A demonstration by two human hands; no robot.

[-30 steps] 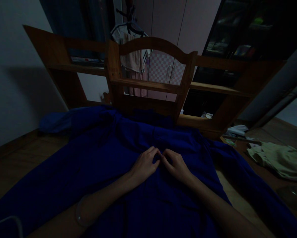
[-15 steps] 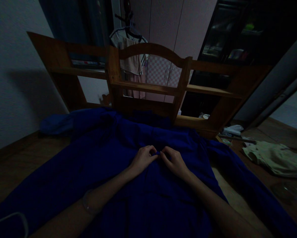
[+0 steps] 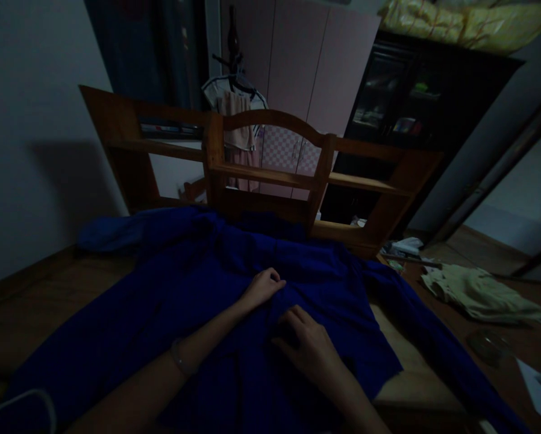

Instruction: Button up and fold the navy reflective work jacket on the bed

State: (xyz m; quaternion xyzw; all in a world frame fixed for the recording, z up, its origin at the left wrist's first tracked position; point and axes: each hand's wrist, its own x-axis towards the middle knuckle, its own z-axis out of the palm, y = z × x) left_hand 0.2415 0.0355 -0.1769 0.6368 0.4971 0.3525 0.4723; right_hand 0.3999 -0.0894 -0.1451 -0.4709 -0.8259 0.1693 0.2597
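Note:
A dark blue long-sleeved garment (image 3: 189, 301) lies spread out before me, its front facing up and one sleeve stretched to the right. My left hand (image 3: 265, 286) rests near its upper middle, thumb and fingertips pinched together on the cloth's front edge. Lower down and to the right, my right hand (image 3: 304, 340) is over the same front, fingers curved and thumb apart from them. Nothing shows between its fingers. In the dim light I cannot make out any fastening on the cloth.
Beyond the garment stands a wooden headboard with shelves (image 3: 265, 175). Clothes hang on a rack (image 3: 237, 114) behind it, beside a pink wardrobe (image 3: 293, 66) and a black cabinet (image 3: 388, 108). At right lie a pale green cloth (image 3: 478, 292) and a clear round container (image 3: 487, 346).
My right hand has parted from my left and moved down along the garment's front, its fingers opening. The left hand stays near the same spot. The view has tilted up and turned slightly.

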